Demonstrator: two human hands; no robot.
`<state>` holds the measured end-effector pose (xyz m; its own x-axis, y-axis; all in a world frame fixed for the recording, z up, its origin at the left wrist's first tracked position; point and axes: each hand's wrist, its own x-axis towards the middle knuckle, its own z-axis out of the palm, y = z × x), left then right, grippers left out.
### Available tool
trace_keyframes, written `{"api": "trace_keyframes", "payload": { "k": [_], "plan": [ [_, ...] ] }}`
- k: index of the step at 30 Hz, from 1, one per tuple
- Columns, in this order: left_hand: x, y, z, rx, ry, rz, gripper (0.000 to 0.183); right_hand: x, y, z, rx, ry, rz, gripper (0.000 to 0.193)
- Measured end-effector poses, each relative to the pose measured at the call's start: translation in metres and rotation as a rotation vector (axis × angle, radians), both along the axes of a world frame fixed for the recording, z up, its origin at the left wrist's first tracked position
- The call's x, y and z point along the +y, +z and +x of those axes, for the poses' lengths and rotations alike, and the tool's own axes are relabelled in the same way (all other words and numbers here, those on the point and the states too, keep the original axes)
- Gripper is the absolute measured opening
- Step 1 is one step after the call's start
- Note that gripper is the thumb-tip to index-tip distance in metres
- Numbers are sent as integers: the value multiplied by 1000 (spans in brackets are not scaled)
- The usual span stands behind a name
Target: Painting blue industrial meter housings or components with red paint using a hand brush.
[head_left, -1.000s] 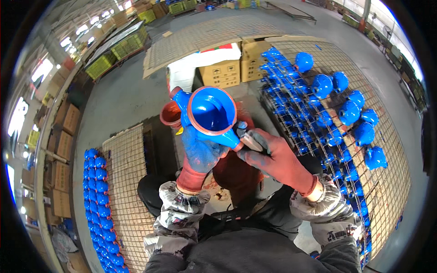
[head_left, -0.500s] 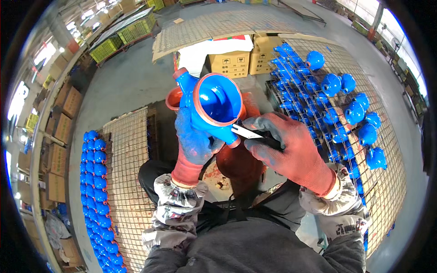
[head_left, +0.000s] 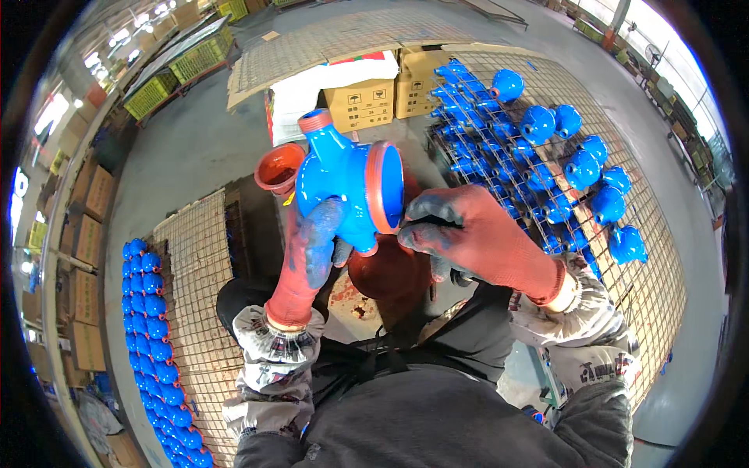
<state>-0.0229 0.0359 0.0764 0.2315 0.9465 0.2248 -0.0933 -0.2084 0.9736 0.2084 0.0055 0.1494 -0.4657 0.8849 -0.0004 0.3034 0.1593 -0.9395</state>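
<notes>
A glossy blue pipe fitting with a wide round mouth is tilted in front of me, its mouth facing right. Its rim and pipe ends are orange-red. My left hand, in a red glove with blue-stained fingers, is closed around its lower left side. My right hand, gloved in red and dark grey, pinches at the lower right edge of the rim. The small knife it held half a second ago is hidden by the fingers now. Below the fitting stands a dark red rounded object, partly covered by my hands.
An orange-red bowl stands behind my left hand. Rows of blue fittings line the left mesh rack. More blue fittings lie on the right mesh rack. Cardboard boxes stand ahead.
The fitting has turned, so its mouth now faces right rather than up toward me. My right hand has shifted to the rim, and the knife's pale blade has gone out of sight.
</notes>
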Motion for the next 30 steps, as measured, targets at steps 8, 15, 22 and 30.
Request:
{"api": "trace_keyframes", "payload": {
  "k": [8, 15, 22, 30],
  "plan": [
    [-6, 4, 10, -196, -69, -291, 38, 4, -34, 2, 192, -29, -239, 14],
    [-4, -9, 3, -54, -87, -237, 56, 4, -45, 4, 151, 3, -158, 16],
    [12, -10, 18, -363, 16, -233, 48, -10, -38, 4, 145, 7, -141, 19],
    [10, -24, -19, -820, -318, -78, 57, -41, -58, 81, 155, -453, -122, 27]
  ]
}}
